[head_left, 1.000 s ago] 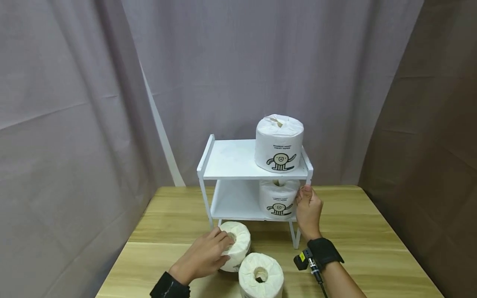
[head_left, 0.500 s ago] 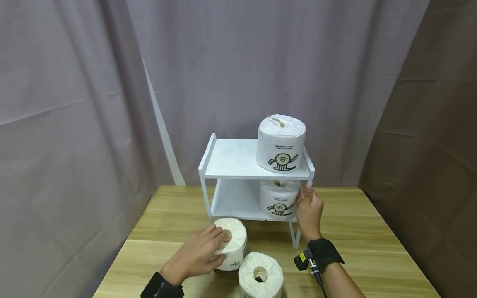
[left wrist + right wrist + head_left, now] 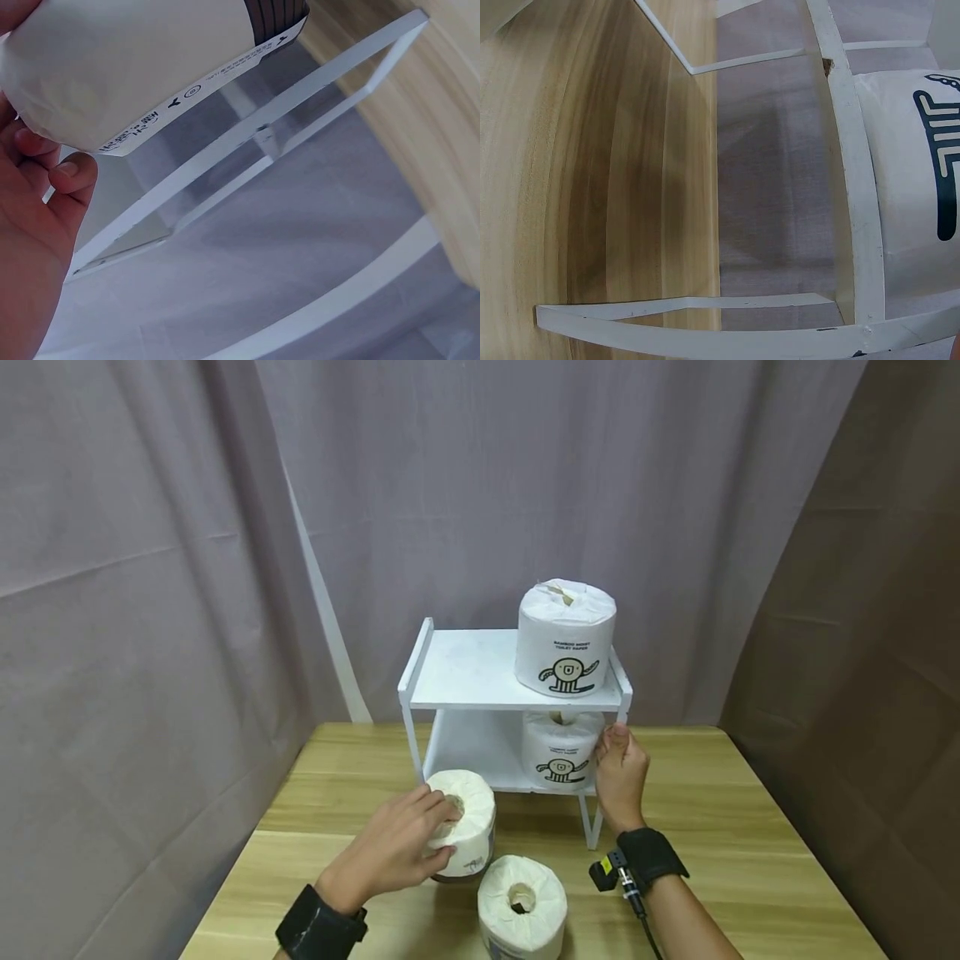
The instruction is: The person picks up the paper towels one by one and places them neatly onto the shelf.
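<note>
My left hand (image 3: 397,839) grips a white-wrapped toilet roll (image 3: 474,806), fingers in its core hole and thumb against its side. The left wrist view shows this roll (image 3: 142,67) in front of the white rack frame (image 3: 247,135). My right hand (image 3: 622,781) holds the right side of the white two-tier rack (image 3: 472,664), beside the lower toilet roll (image 3: 558,764). Only a sliver of that hand enters the right wrist view, where the rack's rail (image 3: 855,187) and a roll (image 3: 904,195) appear.
Another toilet roll (image 3: 525,922) stands on the wooden table (image 3: 697,827) near its front. One more roll (image 3: 566,639) sits at the right of the rack's upper tier. Grey curtains (image 3: 465,485) hang behind and at the sides.
My left hand has moved slightly left and up the view with its toilet roll, which now stands apart from the front roll. My right hand keeps its hold on the rack.
</note>
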Demonstrator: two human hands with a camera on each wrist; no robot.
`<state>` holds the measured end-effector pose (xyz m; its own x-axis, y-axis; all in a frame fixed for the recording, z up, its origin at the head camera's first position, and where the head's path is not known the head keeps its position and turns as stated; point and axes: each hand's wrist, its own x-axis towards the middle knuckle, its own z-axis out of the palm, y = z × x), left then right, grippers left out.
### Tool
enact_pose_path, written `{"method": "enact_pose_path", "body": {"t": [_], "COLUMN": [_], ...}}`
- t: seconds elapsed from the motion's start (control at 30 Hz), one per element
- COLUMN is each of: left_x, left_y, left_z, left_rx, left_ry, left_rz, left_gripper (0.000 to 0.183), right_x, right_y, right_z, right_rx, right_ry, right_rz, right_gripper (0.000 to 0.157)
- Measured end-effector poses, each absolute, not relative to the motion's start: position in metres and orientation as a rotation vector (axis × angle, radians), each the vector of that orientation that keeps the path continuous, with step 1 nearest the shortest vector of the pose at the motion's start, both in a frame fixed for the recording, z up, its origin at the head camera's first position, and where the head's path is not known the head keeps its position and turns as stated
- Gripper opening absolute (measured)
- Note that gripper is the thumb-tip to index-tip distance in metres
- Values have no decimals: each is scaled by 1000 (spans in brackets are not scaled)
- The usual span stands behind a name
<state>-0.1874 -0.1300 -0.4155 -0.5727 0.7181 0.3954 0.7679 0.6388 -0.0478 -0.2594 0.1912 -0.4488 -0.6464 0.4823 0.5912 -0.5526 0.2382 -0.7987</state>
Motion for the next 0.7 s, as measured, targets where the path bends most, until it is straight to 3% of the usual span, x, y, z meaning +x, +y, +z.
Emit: {"method": "enact_pose_path", "body": {"t": [0.7], "left_x": [-187], "left_y": [-118], "left_z": [-379], "left_rx": [-1140], "left_ry": [-2433], "left_rz": [-154], "left_gripper": [35], "right_x": [-265], "right_y": [196], "right_z": [-455], "right_rx": [111], "right_ry": [-1641], "right_rz": [1583], "right_gripper": [63]}}
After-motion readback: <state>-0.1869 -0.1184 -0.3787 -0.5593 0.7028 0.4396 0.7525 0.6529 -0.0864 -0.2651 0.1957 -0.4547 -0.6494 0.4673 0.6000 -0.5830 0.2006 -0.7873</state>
